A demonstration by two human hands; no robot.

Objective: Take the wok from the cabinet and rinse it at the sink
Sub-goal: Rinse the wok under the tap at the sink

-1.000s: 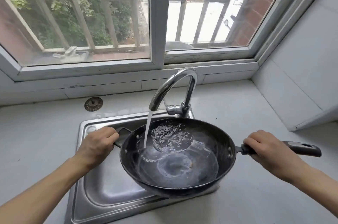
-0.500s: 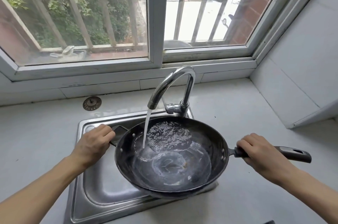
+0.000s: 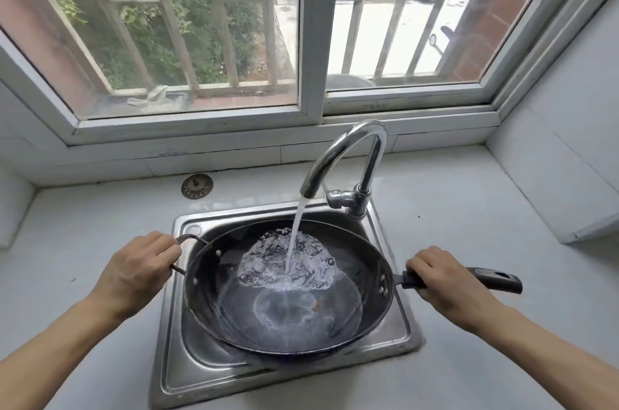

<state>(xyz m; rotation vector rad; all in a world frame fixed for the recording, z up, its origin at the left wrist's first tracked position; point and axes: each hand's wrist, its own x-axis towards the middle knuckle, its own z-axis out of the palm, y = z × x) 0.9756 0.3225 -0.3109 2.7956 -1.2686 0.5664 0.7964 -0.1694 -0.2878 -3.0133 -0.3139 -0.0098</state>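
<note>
wok (image 3: 288, 289): black, held over sink (image 3: 174, 359) basin, between both hands; sits level so water pools instead of spilling.
L hand (image 3: 135, 270): clenched round the small loop handle (image 3: 184, 254) on wok's near-left rim; looks like it's there to share weight and steady.
R hand (image 3: 442, 280): wrapped round the long handle (image 3: 495, 279) close to the bowl, free end sticking out beyond knuckles; short grip prob. for control.
tap (image 3: 348, 155): running, stream lands inside wok betw. the hands, slightly fwd of centre; froth where it hits.
worktop (image 3: 83, 242): pale, under both forearms.
stage: wok out of cabinet, rinse underway; swirl and tip-out likely left.
</note>
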